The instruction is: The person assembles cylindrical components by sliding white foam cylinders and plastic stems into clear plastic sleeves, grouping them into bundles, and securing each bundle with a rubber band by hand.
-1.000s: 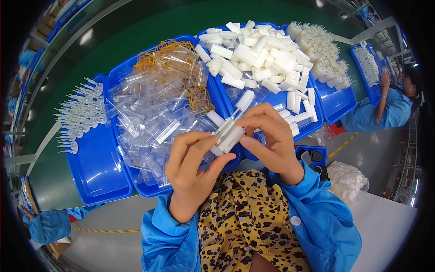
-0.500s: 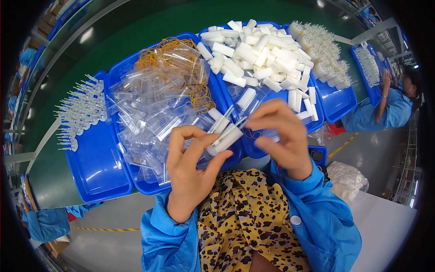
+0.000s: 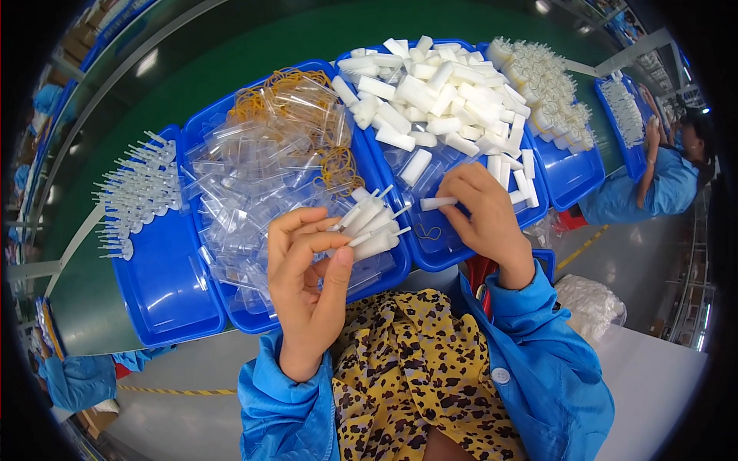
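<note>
– layout?
– blue trays [image 3: 165, 296] stood side by side, seemingly to keep kinds apart: slick clear plastic pieces [image 3: 250, 192] heaped in one, matte white blocks [image 3: 419, 94] in the next.
– hands?
– left hand [image 3: 307, 280] grasped a white bundle [image 3: 367, 221] by its near end over the clear heap, probably leaving the thin straight rods [image 3: 403, 210] free; right hand [image 3: 488, 211] pinched a small white piece [image 3: 433, 203] over the block tray [image 3: 438, 257].
– smallest?
– a thin curled loop [image 3: 429, 233] lay in that tray.

We saw the right hand [image 3: 486, 213] draw away from the left hand [image 3: 309, 269].
It left the white bundle [image 3: 366, 220] and pinched a white piece [image 3: 434, 203] over the blue tray [image 3: 450, 247], while the bundle's thin rods [image 3: 402, 231] fanned out.
</note>
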Available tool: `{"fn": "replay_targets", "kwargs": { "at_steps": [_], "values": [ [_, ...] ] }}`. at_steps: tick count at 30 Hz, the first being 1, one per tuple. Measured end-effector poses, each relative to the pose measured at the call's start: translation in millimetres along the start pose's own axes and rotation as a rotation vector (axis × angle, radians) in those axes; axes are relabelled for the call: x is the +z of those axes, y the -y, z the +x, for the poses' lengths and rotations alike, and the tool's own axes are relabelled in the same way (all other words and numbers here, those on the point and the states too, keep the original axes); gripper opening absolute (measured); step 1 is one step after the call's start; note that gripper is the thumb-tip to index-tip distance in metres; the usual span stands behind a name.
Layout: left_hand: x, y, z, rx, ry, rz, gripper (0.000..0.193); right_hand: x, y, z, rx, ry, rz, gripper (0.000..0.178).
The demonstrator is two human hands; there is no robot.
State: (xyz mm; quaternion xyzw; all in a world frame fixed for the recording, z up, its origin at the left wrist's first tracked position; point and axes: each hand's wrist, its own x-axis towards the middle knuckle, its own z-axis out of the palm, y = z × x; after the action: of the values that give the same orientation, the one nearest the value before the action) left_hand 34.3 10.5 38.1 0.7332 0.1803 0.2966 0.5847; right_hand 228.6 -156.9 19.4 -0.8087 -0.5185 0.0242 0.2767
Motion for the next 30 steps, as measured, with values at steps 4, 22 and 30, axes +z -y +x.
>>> {"fn": "replay_targets", "kwargs": {
  "at_steps": [4, 22, 30],
  "values": [
    [4, 3, -2, 0.018, -0.050, 0.046, 0.007, -5, 3, -4, 0.104, -0.147, 0.494, 0.017],
    [9, 2, -3, 0.210, -0.054, 0.362, 0.015, 10, 49, 3, 0.063, -0.179, 1.264, 0.016],
    [12, 8, -2, 0.266, -0.105, 0.360, 0.017, 22, 55, 2, 0.174, -0.279, 1.185, 0.018]
  ]
}}
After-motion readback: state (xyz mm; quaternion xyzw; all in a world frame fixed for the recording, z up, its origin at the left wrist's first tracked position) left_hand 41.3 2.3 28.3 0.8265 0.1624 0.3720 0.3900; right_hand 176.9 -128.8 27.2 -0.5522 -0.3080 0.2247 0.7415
